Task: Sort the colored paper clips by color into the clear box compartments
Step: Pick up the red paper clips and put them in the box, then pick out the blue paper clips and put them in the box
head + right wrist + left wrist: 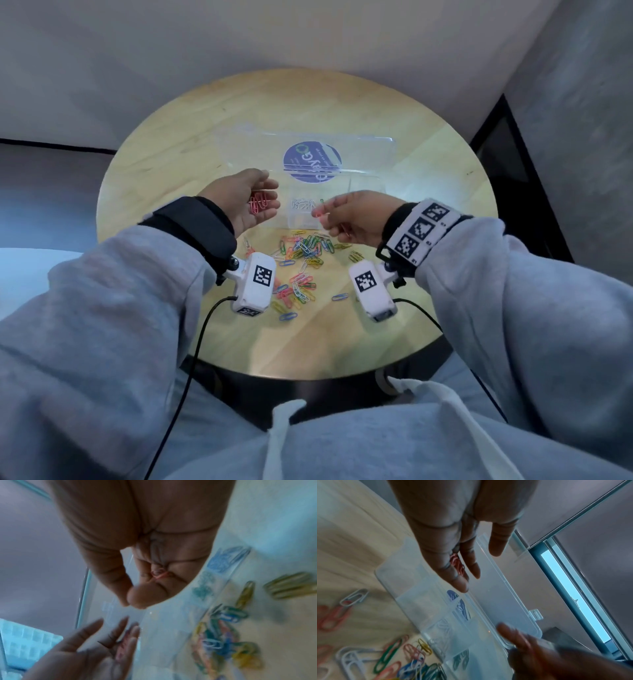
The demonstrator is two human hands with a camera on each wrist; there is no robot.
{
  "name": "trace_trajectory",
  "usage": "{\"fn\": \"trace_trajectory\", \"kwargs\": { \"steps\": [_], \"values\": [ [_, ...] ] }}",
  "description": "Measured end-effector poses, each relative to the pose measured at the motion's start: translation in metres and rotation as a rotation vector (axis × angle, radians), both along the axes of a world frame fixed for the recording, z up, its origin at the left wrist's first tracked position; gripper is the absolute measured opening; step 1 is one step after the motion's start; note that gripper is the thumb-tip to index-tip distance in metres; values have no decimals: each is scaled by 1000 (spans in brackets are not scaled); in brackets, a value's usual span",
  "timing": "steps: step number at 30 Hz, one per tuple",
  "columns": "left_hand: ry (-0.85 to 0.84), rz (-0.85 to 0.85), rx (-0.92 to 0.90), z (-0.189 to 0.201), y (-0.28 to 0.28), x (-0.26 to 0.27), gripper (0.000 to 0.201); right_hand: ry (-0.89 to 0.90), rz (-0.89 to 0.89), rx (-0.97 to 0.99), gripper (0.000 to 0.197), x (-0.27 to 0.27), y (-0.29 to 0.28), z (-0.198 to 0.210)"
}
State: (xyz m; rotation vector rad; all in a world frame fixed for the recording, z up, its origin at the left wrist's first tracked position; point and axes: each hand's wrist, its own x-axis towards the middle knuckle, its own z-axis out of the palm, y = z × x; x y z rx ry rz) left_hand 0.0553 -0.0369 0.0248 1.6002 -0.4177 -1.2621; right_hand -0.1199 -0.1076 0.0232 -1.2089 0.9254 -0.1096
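Observation:
The clear box [366, 185] lies open on the round wooden table [171, 154], its lid [373, 147] folded back. White clips [301, 203] fill one near compartment; blue clips [221, 559] and green clips [202, 591] lie in others. My left hand [255, 186] hovers palm up over the box's left end, fingers straight, with several red clips [259, 202] lying on them, also seen as red clips [458, 564]. My right hand [329, 210] pinches a red clip [317, 214] between thumb and forefinger near the left hand. More red wire [159, 574] shows inside its curled fingers.
A loose pile of mixed colored clips [301, 267] is spread on the table between the box and my wrists, with yellow clips [356, 256] off to its right. A purple round sticker [311, 161] shows through the box. The wall stands just behind the table.

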Motion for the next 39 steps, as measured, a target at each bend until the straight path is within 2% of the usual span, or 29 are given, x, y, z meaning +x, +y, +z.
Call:
{"fn": "trace_trajectory", "kwargs": {
  "steps": [2, 6, 8, 15, 19, 23, 25, 27, 31, 35, 39],
  "values": [
    [10, 13, 3, 0, -2, 5, 30, -90, -102, 102, 20, 12, -3, 8],
    [26, 34, 6, -3, -8, 14, 32, -131, -331, 219, 23, 35, -8, 9],
    [27, 40, 14, -4, -11, 17, 33, -167, -384, 266, 21, 47, -9, 7],
    [21, 47, 7, -3, -24, 26, 36, -168, -374, 257, 30, 83, -14, 6],
    [47, -6, 22, 1, -31, 25, 43, -113, -365, 213, 26, 92, -17, 3],
    [2, -64, 16, 4, -32, 18, 39, -107, -285, 151, 39, 81, -18, 3],
    [-72, -84, -16, 7, -30, 11, 29, -79, -225, 72, 38, 71, -17, 7],
    [-179, -172, -30, 11, -25, 1, 18, -17, -165, -39, 31, 54, -17, 11],
    [-640, -582, 21, 6, -10, -23, 6, 122, -26, -258, 20, 0, -16, 5],
    [-1036, -971, 156, -13, -1, -59, 10, 560, 244, -512, 6, -47, -5, -12],
    [-1138, -1150, 237, -30, 1, -94, 25, 854, 467, -596, 9, -66, 12, -28]
  ]
}}
